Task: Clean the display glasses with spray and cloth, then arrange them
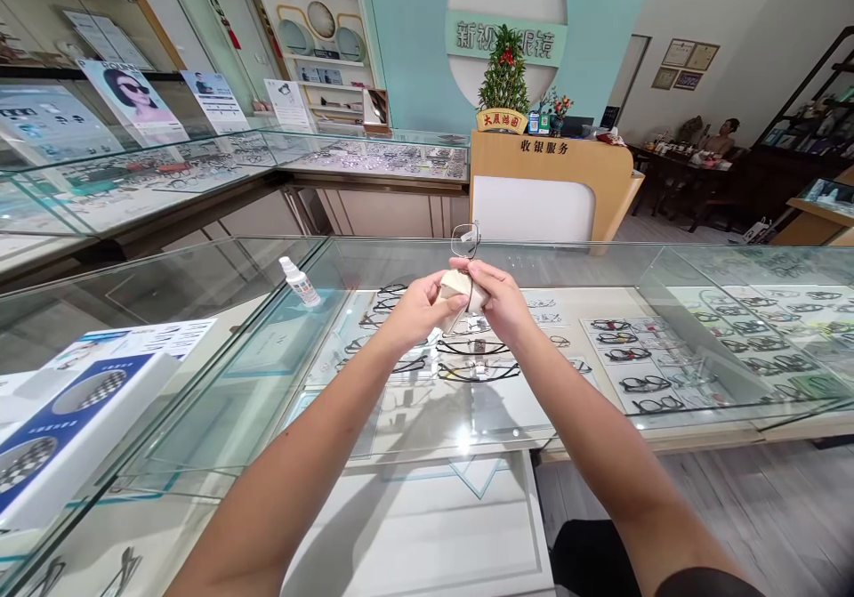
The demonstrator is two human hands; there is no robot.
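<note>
Glasses [460, 241], one pair, thin-rimmed, a small tag on a lens: raised above the glass worktop [574, 268], between the two hands, one lens standing clear above the fingers. Cloth [455, 286], one, pale: bunched just below that lens. Left hand [422, 310]: fingers pinching the cloth, thumb across its front. Right hand [503, 299]: fingers curled, gripping the glasses at the lower lens, the cloth against them; exact contact partly hidden. Bottle [300, 283], one, white: on the worktop, left of the hands. Box [86, 428], one, blue and white: at far left, nearer the wearer. Spectacle frames [478, 371], many: in rows beneath the glass, some directly below the hands. Desk [547, 165], wooden: beyond the worktop, bearing a plant [505, 76].
</note>
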